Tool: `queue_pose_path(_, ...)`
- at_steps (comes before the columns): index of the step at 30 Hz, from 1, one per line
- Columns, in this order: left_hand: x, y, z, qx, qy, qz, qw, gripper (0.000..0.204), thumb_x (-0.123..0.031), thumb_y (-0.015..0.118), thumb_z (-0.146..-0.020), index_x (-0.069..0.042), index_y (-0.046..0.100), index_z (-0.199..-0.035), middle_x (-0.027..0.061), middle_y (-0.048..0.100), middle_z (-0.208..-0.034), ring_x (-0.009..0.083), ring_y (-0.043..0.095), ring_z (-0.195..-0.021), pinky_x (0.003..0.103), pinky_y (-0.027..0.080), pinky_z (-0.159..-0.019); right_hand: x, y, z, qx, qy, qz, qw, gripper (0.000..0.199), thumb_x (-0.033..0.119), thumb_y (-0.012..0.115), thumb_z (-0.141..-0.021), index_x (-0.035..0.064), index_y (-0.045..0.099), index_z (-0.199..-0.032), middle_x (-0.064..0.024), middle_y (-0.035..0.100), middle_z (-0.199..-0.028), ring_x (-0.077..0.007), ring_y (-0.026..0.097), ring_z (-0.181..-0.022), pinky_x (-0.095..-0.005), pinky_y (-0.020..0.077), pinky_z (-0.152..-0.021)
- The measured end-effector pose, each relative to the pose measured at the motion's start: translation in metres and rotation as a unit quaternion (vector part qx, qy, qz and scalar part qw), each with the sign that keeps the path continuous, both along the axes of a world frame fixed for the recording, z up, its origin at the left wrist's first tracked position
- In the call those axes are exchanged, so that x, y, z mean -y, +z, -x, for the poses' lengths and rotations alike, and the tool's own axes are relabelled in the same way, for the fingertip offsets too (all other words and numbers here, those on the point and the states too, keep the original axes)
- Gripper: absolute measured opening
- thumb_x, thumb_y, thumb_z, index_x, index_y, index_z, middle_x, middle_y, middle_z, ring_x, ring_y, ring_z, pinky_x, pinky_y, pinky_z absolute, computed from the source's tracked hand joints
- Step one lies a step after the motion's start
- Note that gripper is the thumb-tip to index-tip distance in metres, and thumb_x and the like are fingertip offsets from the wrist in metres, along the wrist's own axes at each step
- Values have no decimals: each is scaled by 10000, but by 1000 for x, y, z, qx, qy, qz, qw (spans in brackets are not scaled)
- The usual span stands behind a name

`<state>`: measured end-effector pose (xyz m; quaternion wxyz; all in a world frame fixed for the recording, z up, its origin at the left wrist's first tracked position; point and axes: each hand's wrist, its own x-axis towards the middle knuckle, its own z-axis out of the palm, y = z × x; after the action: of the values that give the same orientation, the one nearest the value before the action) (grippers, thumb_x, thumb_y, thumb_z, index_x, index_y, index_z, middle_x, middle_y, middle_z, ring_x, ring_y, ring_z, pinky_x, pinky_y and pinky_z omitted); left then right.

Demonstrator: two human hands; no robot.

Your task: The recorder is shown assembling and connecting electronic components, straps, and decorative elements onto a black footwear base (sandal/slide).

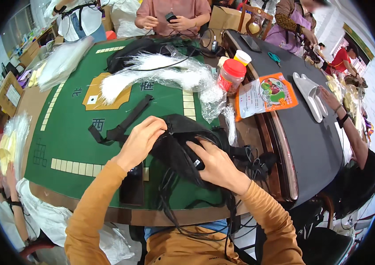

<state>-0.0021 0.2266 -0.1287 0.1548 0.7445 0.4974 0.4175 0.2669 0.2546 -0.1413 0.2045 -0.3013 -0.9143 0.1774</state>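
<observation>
A black fabric bag (176,128) with a strap (139,110) lies in front of me on the green table mat, its mouth held apart. My left hand (141,141) pinches the bag's upper left edge between thumb and fingers. My right hand (218,165) reaches into the opening with thumb and fingers spread; some fingertips are hidden by the black fabric. Something dark with a small white label (197,163) shows inside under that hand. Black cables (167,194) trail from the bag over the table's near edge toward my lap.
A dark phone (132,190) lies left of the cables. Ahead are white plastic strands (152,70), a red-lidded jar (231,75) and an orange packet (267,95). On the grey table at right lie slippers (310,95) and teal scissors (274,57). Several people surround the tables.
</observation>
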Motion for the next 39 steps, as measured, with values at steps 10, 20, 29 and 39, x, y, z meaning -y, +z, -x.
queue_pose_path(10, 6, 4, -2, -7, 8, 12, 1000, 72, 0, 627, -956, 39, 651, -1011, 166, 671, -1063, 336, 683, -1025, 389, 545, -890, -1, 3, 13, -3, 72, -12, 997, 713, 146, 745, -751, 48, 551, -1429, -303, 534, -1372, -445, 613, -1150, -469, 518, -1004)
queue_pose_path(20, 3, -2, 6, -12, 22, -21, 999, 90, -3, 630, -957, 34, 627, -1039, 170, 648, -1028, 375, 651, -921, 399, 531, -805, 4, 26, 3, -54, 51, -137, 988, 502, 19, 675, -785, 29, 648, -1287, -161, 639, -1272, -313, 631, -1099, -412, 546, -933)
queue_pose_path(29, 4, 1, 6, -13, 32, -2, 999, 81, 13, 628, -954, 47, 630, -1028, 157, 682, -1046, 321, 685, -956, 369, 539, -850, -40, 29, -11, 32, 82, -278, 956, 478, 77, 691, -774, 91, 706, -1252, -18, 677, -1158, -218, 617, -1100, -446, 407, -1133)
queue_pose_path(39, 4, -6, 4, 2, 50, -30, 998, 79, 3, 623, -959, 24, 635, -1035, 150, 649, -983, 343, 661, -899, 385, 530, -808, -34, 39, -28, 29, 126, -130, 983, 348, -11, 636, -876, 59, 706, -1210, -152, 714, -1184, -345, 647, -1171, -466, 471, -1076)
